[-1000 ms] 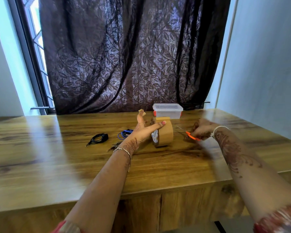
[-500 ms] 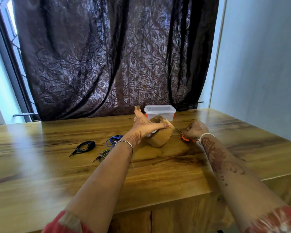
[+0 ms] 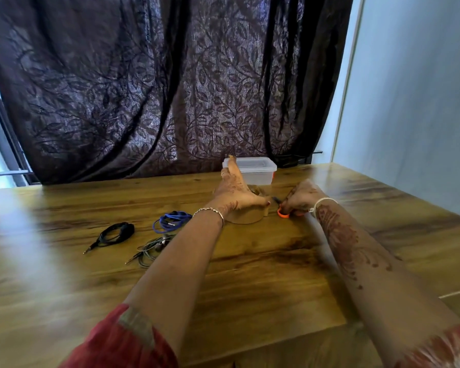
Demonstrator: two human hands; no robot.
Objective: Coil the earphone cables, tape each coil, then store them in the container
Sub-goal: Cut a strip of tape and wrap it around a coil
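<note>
The three cables lie coiled on the table (image 3: 250, 282), left of the hands: black (image 3: 114, 233), blue (image 3: 171, 221) and grey (image 3: 152, 248). No tape is visible on them, and none is in the container (image 3: 259, 171), which stands lidded at the far edge. The tape roll (image 3: 246, 218) sits just right of the blue coil. The left hand (image 3: 237, 193) rests on it with straight fingers, probably to steady it. The right hand (image 3: 302, 197) grips the scissors (image 3: 283, 213), blades at the roll, likely to cut a strip.
</note>
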